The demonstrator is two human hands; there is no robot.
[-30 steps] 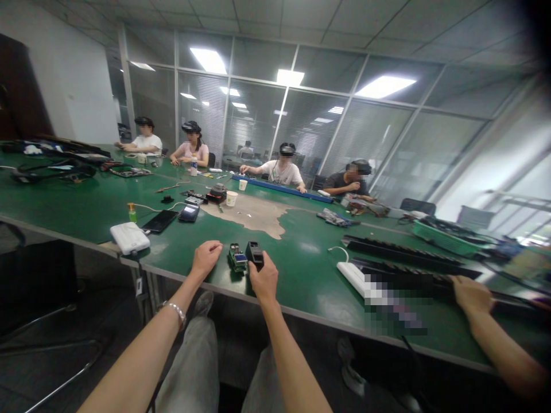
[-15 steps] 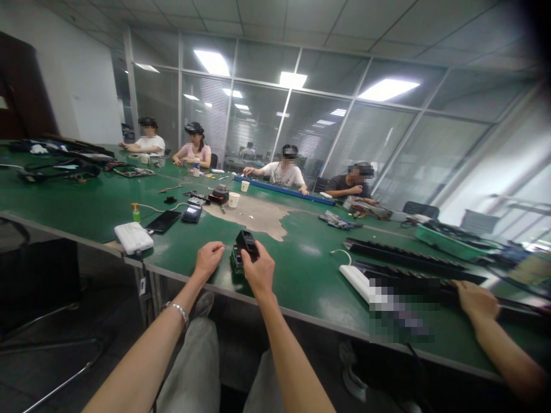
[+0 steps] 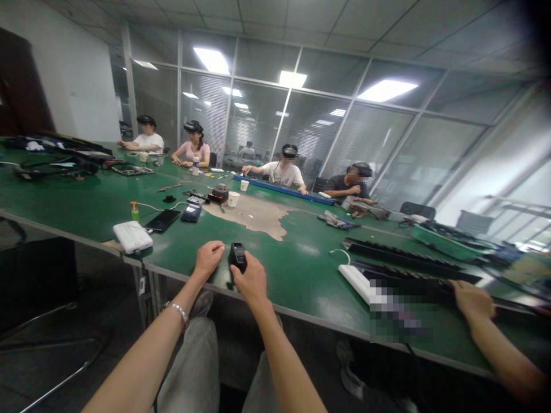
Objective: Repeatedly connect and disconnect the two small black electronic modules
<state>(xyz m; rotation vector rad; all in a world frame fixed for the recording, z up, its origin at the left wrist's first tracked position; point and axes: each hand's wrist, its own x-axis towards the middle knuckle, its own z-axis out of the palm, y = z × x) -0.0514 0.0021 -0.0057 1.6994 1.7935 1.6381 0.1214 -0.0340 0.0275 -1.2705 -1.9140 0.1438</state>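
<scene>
Two hands sat close together. The right hand (image 3: 252, 279) pinched a small black box (image 3: 237, 256) above its fingers. The left hand (image 3: 208, 257) was curled; anything under it was hidden.

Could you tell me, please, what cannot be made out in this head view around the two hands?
- The small black plastic block in the right hand: its lower part is hidden by the fingers.
- What lies under that block: covered by it and the hand.
- The left hand: whether its grip holds anything cannot be told.
- The long white strip: partly pixelated.
</scene>
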